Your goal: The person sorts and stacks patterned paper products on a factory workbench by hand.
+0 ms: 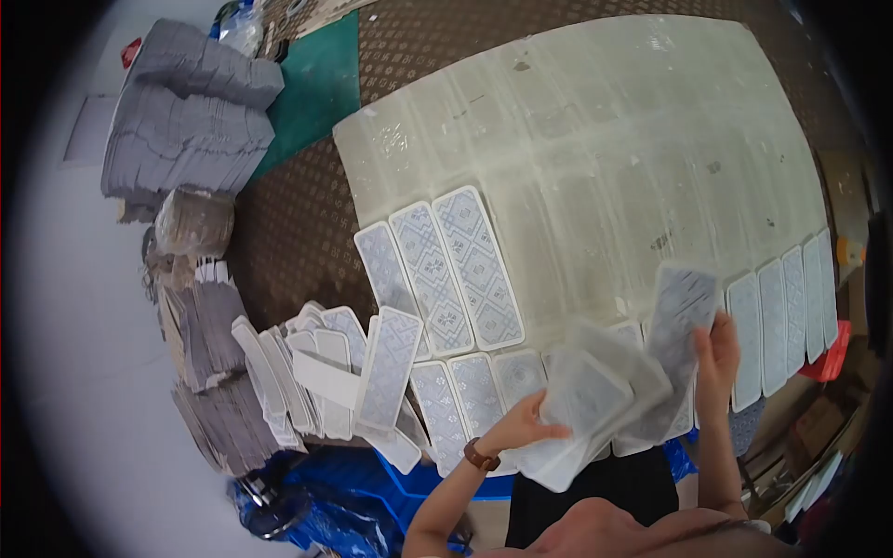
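Note:
My left hand, with a brown watch on its wrist, grips a loose fan of long pale cards. These cards are smeared by motion. To its right, my right hand is closed on the edge of a blue-grey patterned card, tilted over the board's front. Under and beside the hands, rows of similar patterned cards lie on a large pale board. Three upright patterned cards lie side by side at its left. More cards line the board's right edge.
A jumbled pile of cards lies at the left, overlapping the board. Tall stacks of grey sheets stand along the left table edge. Beyond are a green mat and a brown patterned tabletop. Blue plastic hangs below.

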A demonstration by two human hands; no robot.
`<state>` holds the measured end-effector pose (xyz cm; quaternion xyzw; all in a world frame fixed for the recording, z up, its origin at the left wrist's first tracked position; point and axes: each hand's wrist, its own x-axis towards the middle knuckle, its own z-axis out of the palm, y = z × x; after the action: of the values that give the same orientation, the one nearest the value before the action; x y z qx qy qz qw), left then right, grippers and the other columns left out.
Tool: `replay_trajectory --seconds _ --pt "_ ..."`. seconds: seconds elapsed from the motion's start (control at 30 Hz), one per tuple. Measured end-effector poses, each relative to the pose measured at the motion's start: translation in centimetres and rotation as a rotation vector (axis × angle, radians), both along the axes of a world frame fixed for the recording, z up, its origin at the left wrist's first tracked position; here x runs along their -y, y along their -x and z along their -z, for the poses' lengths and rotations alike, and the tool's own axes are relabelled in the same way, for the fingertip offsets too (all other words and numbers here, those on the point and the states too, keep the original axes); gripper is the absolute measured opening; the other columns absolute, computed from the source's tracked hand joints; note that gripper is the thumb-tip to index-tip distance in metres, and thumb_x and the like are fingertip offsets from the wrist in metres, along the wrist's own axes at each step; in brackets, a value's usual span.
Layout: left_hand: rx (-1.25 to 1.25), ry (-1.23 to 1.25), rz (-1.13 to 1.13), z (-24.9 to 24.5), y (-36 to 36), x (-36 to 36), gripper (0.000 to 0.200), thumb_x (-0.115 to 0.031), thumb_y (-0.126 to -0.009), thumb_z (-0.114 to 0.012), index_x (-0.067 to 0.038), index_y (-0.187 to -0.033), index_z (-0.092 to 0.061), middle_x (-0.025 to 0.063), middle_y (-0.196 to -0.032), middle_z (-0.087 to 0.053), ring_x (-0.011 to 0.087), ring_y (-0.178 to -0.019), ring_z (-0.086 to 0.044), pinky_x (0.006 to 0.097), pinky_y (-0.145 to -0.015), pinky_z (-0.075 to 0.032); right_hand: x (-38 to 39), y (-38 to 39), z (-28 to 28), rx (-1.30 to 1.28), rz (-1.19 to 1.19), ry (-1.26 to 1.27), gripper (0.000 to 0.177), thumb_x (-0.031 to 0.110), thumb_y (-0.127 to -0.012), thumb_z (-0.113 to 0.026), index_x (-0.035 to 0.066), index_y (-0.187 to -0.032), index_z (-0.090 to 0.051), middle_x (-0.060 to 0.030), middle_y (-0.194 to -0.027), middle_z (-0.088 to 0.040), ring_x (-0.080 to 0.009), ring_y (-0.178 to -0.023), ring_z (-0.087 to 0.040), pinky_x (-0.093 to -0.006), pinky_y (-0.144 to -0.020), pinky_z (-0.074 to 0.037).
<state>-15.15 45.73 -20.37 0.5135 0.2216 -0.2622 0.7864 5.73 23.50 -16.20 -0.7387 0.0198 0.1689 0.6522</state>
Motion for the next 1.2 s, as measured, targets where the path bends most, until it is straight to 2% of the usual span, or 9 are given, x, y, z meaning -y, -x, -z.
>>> replay_trajectory --seconds 0.03,0.07,0.1,0.17,0.3,0.47,0.57,0.83,1.2 --pt "0.048 -0.080 0.165 -0.2 0.2 0.0 0.060 -0.020 -0.079 -0.080 -0.001 -0.128 -0.051 0.0064 -0.123 -0.061 0.0181 -0.106 -0.061 0.0321 -0.089 -0.049 -0.3 -1.9 0.1 0.039 0.013 -0.072 0.044 0.008 -0.094 -0.055 0.004 -0.136 -0.041 -0.0080 -0.117 -0.058 -0.0116 -0.104 -0.054 -0.0244 -0.090 -0.041" --pt "0.034 -0.082 0.147 -0.5 0.3 0.2 0.060 -0.020 -0.079 -0.080 -0.001 -0.128 -0.051 0.0064 -0.123 -0.061 0.0181 -0.106 -0.061 0.0321 -0.089 -0.049 -0.7 -3.7 -0.2 0.024 -0.050 -0.077 0.052 0.007 -0.094 -0.055 0.005 -0.142 -0.034 -0.0107 -0.123 -0.055 -0.0136 -0.108 -0.054 -0.0254 -0.091 -0.042" --pt "0.043 -0.127 0.292 -0.9 0.0 0.3 0.058 -0.022 -0.079 -0.079 -0.001 -0.125 -0.053 0.0066 -0.123 -0.061 0.0198 -0.103 -0.062 0.0326 -0.086 -0.050 -1.3 -5.3 -0.2 0.007 -0.111 -0.081 0.061 0.006 -0.093 -0.054 0.006 -0.148 -0.027 -0.0135 -0.129 -0.053 -0.0156 -0.112 -0.054 -0.0265 -0.093 -0.043" --pt "0.063 -0.195 0.587 -1.7 -0.5 0.7 0.053 -0.024 -0.077 -0.079 -0.003 -0.120 -0.057 0.0069 -0.123 -0.061 0.0231 -0.097 -0.065 0.0335 -0.081 -0.051 -4.5 -7.4 0.4 0.044 -0.194 -0.109 0.066 0.000 -0.091 -0.054 0.007 -0.150 -0.025 -0.0130 -0.127 -0.054 -0.0151 -0.112 -0.054 -0.0252 -0.091 -0.044" --pt "0.301 -0.448 0.422 -2.5 -0.8 1.1 0.052 -0.028 -0.074 -0.079 -0.006 -0.117 -0.060 0.0060 -0.131 -0.054 0.0293 -0.090 -0.065 0.0357 -0.074 -0.052 -11.5 -9.3 5.1 -0.010 -0.495 -0.145 0.072 -0.007 -0.088 -0.053 0.011 -0.151 -0.025 -0.0068 -0.113 -0.059 -0.0114 -0.104 -0.057 -0.0227 -0.088 -0.045" --pt "0.192 -0.635 0.290 -3.3 -1.1 0.2 0.053 -0.031 -0.073 -0.079 -0.006 -0.115 -0.060 0.0081 -0.146 -0.039 0.0329 -0.085 -0.065 0.0384 -0.069 -0.053 -19.6 -8.6 7.0 -0.046 -0.546 -0.202 0.069 -0.005 -0.089 -0.055 0.013 -0.151 -0.029 -0.0029 -0.103 -0.060 -0.0078 -0.096 -0.057 -0.0215 -0.085 -0.045" --pt "0.231 -0.737 0.218 -3.1 -1.1 -0.8 0.053 -0.036 -0.073 -0.078 -0.006 -0.113 -0.061 0.0107 -0.156 -0.022 0.0338 -0.078 -0.066 0.0405 -0.063 -0.052 -22.0 -7.7 8.8 0.006 -0.584 -0.204 0.068 -0.004 -0.090 -0.056 0.014 -0.150 -0.030 -0.0019 -0.099 -0.060 -0.0065 -0.094 -0.056 -0.0210 -0.084 -0.045" --pt "0.299 -0.684 0.256 -0.2 -0.7 -2.3 0.054 -0.039 -0.070 -0.077 -0.003 -0.109 -0.064 0.0126 -0.160 -0.007 0.0352 -0.070 -0.066 0.0416 -0.060 -0.051 -22.4 -6.9 10.6 -0.014 -0.562 -0.095 0.066 -0.003 -0.091 -0.055 0.013 -0.150 -0.030 -0.0041 -0.103 -0.062 -0.0087 -0.097 -0.058 -0.0234 -0.086 -0.047" --pt "0.297 -0.650 0.261 1.4 -2.1 -3.2 0.060 -0.043 -0.070 -0.076 0.000 -0.111 -0.065 0.0129 -0.161 -0.005 0.0367 -0.073 -0.067 0.0419 -0.065 -0.052 -22.5 -7.9 11.5 -0.025 -0.539 -0.065 0.065 -0.004 -0.091 -0.054 0.013 -0.149 -0.032 -0.0056 -0.106 -0.064 -0.0103 -0.098 -0.059 -0.0248 -0.087 -0.048"
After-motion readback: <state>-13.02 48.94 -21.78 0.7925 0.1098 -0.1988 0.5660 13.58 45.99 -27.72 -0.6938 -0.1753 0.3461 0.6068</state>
